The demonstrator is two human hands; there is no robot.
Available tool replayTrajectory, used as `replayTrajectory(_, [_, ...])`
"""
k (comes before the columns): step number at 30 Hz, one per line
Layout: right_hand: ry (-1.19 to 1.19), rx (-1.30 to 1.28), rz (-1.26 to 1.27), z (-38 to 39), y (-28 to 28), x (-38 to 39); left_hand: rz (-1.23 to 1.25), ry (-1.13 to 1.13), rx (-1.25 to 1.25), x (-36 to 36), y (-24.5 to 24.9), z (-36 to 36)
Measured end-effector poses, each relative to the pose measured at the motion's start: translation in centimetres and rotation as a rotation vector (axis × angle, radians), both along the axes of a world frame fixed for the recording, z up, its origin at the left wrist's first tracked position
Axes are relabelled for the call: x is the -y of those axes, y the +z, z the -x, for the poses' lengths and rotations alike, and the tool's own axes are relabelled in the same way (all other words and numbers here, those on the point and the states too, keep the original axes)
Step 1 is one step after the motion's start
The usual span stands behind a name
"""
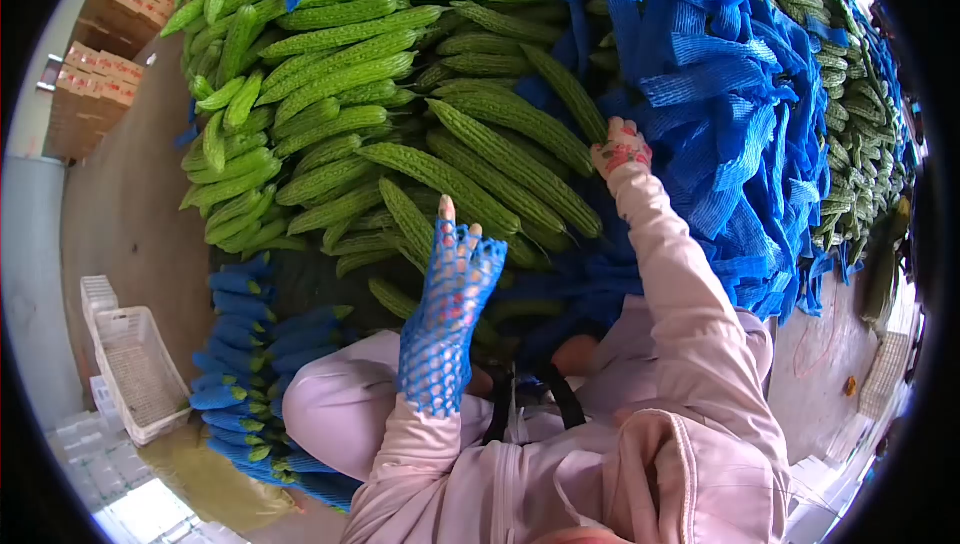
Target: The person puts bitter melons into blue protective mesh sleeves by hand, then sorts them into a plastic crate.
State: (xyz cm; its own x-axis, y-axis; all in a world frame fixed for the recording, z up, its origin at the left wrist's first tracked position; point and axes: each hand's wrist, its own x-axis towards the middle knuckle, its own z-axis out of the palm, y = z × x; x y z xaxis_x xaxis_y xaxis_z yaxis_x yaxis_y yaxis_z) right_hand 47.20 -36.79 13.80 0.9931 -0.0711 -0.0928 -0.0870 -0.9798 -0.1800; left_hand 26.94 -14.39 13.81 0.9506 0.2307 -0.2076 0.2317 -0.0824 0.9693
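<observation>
A blue foam net sleeve (pixel 432 369) is stretched over my left hand (pixel 455 279) and wrist, its mesh pulled wide. The fingers point forward and poke out of the net's far end, with nothing gripped between them. Farther forward and to the right, my right hand (pixel 622 147), in a patterned glove, is closed round the near end of a green bitter melon (pixel 565 89). That melon slants up and left over the pile. Bare bitter melons (pixel 490 159) lie heaped just ahead of both hands.
Loose blue net sleeves (pixel 715 124) are mounded at the right. Netted bitter melons (pixel 235 344) lie stacked at my left knee. A white plastic crate (pixel 140 369) stands on the floor at left, with cardboard boxes (pixel 95 89) behind. More melons (pixel 855 134) lie far right.
</observation>
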Motion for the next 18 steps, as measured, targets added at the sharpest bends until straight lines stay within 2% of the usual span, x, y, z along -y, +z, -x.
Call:
replayTrajectory(1, [0.002,-0.116,0.104,-1.1,-1.1,0.8,0.102,0.003,-0.006,1.2,3.7,0.3])
replayTrajectory(2, [-0.004,-0.179,0.117,-1.5,-1.6,0.9,0.1,0.006,-0.007,1.5,6.2,-0.2])
replayTrajectory(4, [-0.008,-0.232,0.129,-2.8,-2.4,1.4,0.941,0.528,-0.425,1.6,9.3,-2.0])
replayTrajectory(6, [0.069,-0.264,-0.042,-3.9,-4.6,2.7,0.96,0.464,-0.417,1.1,9.0,-1.9])
replayTrajectory(7, [0.07,-0.266,-0.042,-4.9,-7.7,3.9,0.977,0.395,-0.412,0.9,9.0,-1.8])
replayTrajectory(8, [-0.017,-0.196,-0.199,-6.4,-11.6,5.2,0.994,0.436,-0.427,1.1,10.6,-2.0])
replayTrajectory(9, [-0.103,-0.118,-0.357,-6.7,-10.9,4.8,0.993,0.429,-0.416,1.2,9.3,-1.8])
replayTrajectory(10, [-0.149,-0.157,-0.508,-7.0,-9.6,6.0,0.766,0.299,-0.261,1.4,6.6,-0.9])
replayTrajectory(11, [-0.147,-0.155,-0.508,-6.4,-6.5,6.9,0.537,0.176,-0.112,1.5,5.2,-0.3])
replayTrajectory(12, [-0.066,-0.304,-0.693,-5.6,-3.3,7.6,0.825,0.357,-0.307,0.9,6.8,-1.2])
replayTrajectory(13, [0.017,-0.455,-0.875,-4.6,-1.3,8.3,0.826,0.357,-0.305,0.6,5.0,-0.6])
replayTrajectory(15, [0.392,-0.066,-0.854,0.0,0.2,10.7,0.411,0.035,-0.018,0.0,0.0,0.6])
replayTrajectory(16, [0.356,-0.329,-1.197,1.9,4.2,9.9,0.014,-0.122,-0.016,-0.1,3.1,0.6])
replayTrajectory(17, [0.306,-0.61,-1.531,3.7,8.7,8.2,0.016,-0.119,-0.008,0.0,3.6,0.8])
replayTrajectory(18, [0.304,-0.613,-1.397,5.2,11.0,7.6,0.263,-0.103,0.004,0.2,3.9,1.3])
